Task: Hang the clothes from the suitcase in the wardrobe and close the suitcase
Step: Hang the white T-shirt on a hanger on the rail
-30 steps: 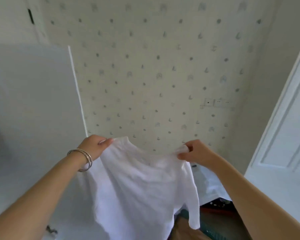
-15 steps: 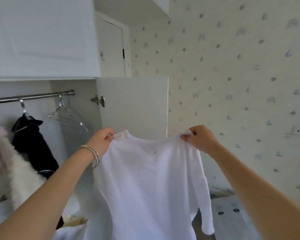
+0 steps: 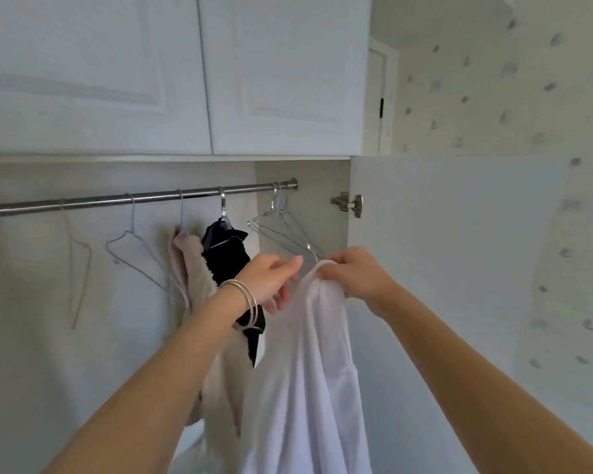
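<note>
A white shirt (image 3: 314,378) hangs bunched from my right hand (image 3: 353,275), which is shut on its collar. My left hand (image 3: 271,280), with bangles on the wrist, is just left of the collar, its fingers spread and nothing in them. Both hands are right below an empty wire hanger (image 3: 286,230) at the right end of the wardrobe's metal rail (image 3: 83,201). A black garment (image 3: 225,254) and a beige fluffy garment (image 3: 189,268) hang on the rail to the left. The suitcase is out of view.
Two more empty wire hangers (image 3: 134,251) hang further left on the rail. The open wardrobe door (image 3: 452,268) stands to the right, its hinge (image 3: 348,204) near the rail's end. Closed upper cabinets (image 3: 172,73) sit above. Patterned wallpaper (image 3: 528,97) is at far right.
The view turned left to the open wardrobe. My hands came together, the spread shirt is now bunched in my right hand, and my left hand let go of its shoulder.
</note>
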